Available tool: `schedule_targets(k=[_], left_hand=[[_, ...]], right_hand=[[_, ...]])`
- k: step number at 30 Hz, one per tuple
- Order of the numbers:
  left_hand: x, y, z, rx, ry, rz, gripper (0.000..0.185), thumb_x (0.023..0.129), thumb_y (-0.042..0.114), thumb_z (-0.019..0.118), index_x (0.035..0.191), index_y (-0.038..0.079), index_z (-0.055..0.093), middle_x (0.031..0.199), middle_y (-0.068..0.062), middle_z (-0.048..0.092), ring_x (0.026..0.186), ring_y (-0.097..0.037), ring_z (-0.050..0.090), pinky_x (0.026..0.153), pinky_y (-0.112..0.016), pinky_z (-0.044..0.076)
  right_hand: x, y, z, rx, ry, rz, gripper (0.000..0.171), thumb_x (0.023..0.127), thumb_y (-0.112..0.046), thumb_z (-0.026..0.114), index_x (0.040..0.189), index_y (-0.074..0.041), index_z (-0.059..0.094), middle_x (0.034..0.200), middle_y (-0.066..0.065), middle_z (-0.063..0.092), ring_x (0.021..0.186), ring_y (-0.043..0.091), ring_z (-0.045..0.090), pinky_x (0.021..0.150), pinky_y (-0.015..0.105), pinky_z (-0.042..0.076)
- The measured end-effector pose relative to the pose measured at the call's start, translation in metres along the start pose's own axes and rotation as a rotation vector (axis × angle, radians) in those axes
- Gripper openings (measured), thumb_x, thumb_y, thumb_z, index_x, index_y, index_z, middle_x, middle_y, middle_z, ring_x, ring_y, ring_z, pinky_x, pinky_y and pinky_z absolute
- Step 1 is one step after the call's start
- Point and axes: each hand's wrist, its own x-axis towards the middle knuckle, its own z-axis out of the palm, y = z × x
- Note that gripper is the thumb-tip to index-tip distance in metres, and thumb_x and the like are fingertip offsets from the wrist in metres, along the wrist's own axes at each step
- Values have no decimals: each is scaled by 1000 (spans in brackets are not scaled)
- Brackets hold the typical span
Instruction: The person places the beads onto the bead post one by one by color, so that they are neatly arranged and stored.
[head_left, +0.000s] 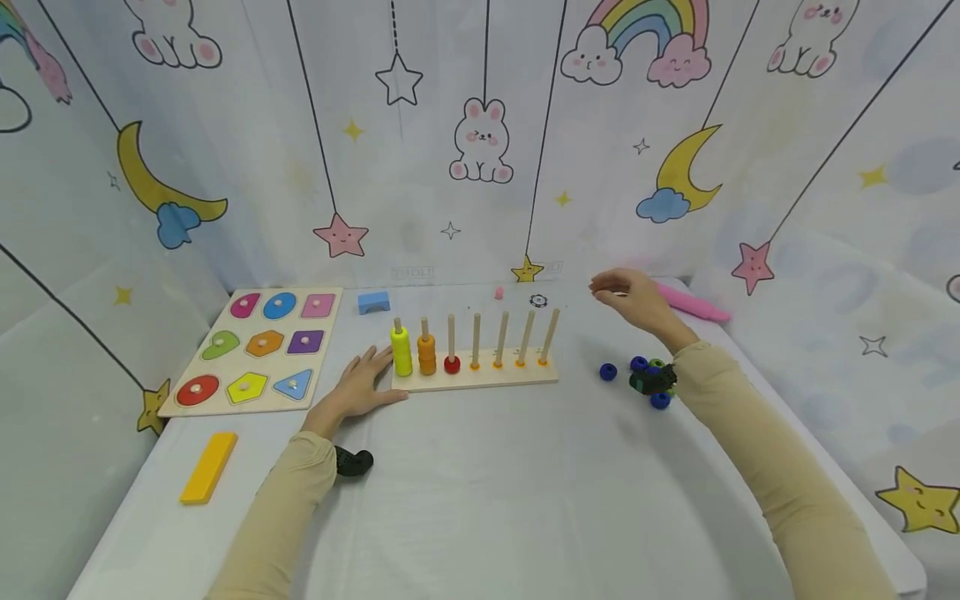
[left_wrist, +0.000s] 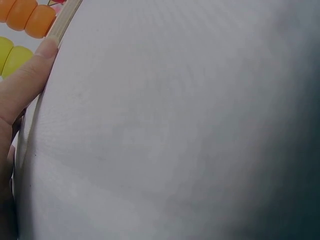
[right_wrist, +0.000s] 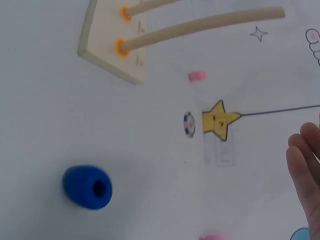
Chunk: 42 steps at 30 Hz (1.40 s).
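Two hands are seen: the right hand (head_left: 633,298) is raised with loosely spread fingers, nothing pinched, above the table (head_left: 487,483) beyond the peg board's (head_left: 476,377) right end. Blue beads (head_left: 608,372) lie below and nearer the body, close to that wrist. The left hand (head_left: 362,385) is laid flat against the board's left end, well apart from the beads.
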Motion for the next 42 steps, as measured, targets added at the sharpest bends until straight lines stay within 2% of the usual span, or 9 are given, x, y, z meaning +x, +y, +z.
schedule_targets(k=[2, 7, 9, 11, 16, 18, 27, 34, 42], left_hand=[[0, 0, 0, 2, -3, 6, 89, 83, 49, 67, 149, 7, 26, 155, -13, 19, 142, -36, 3, 114, -52, -2], [0, -1, 2, 13, -2, 19, 88, 83, 49, 67, 149, 6, 26, 155, -14, 20, 142, -37, 3, 114, -52, -2], [0, -1, 2, 13, 3, 21, 88, 83, 48, 67, 149, 6, 26, 155, -14, 20, 142, -37, 4, 114, -52, -2], [0, -1, 1, 10, 8, 22, 88, 83, 48, 67, 149, 6, 26, 155, -14, 21, 142, -37, 4, 114, -52, -2], [1, -2, 1, 5, 20, 38, 88, 83, 48, 68, 148, 5, 28, 154, -16, 22, 142, -38, 5, 114, -53, -1], [1, -2, 2, 11, 22, 44, 88, 83, 49, 67, 148, 4, 28, 154, -16, 22, 142, -38, 5, 114, -53, -1], [1, -4, 2, 13, 7, 18, 91, 82, 52, 66, 149, 5, 26, 155, -15, 20, 142, -36, 2, 114, -51, -3], [0, -4, 1, 15, 7, 7, 89, 83, 49, 67, 149, 5, 27, 155, -15, 20, 142, -36, 3, 114, -51, -3], [0, 0, 1, 12, 16, 17, 88, 83, 46, 68, 148, 5, 27, 154, -16, 22, 142, -37, 3, 114, -51, -3]], right_hand=[[-11, 12, -5, -9, -6, 17, 28, 94, -18, 59, 117, -2, 60, 113, 14, 64, 106, 28, 60, 91, 43, 50], [-37, 39, -14, -39, -2, 40, 27, 94, -16, 60, 116, -1, 62, 111, 15, 65, 104, 28, 61, 83, 16, 49], [-47, 49, -17, -47, -7, 43, 27, 94, -16, 59, 116, -1, 61, 112, 17, 64, 105, 30, 60, 81, 11, 47], [-56, 58, -18, -54, -16, 59, 28, 94, -18, 59, 117, -1, 60, 113, 18, 64, 106, 31, 59, 82, 14, 49], [-79, 78, -16, -111, -38, 126, 28, 94, -20, 60, 116, -3, 61, 111, 15, 65, 106, 32, 59, 88, 42, 52], [-88, 84, -13, -135, -45, 134, 27, 93, -18, 61, 115, -3, 62, 109, 14, 66, 104, 32, 61, 87, 49, 51], [-107, 89, 2, -162, -50, 70, 24, 85, -6, 69, 107, 1, 65, 101, 16, 68, 91, 28, 64, 79, 41, 55], [-107, 87, 1, -218, -142, 15, 29, 80, 0, 71, 108, 4, 65, 103, 17, 66, 92, 30, 62, 82, 47, 53], [-108, 93, 3, -361, -192, -22, 22, 80, -3, 70, 103, -3, 69, 99, 13, 67, 92, 31, 59, 83, 53, 50]])
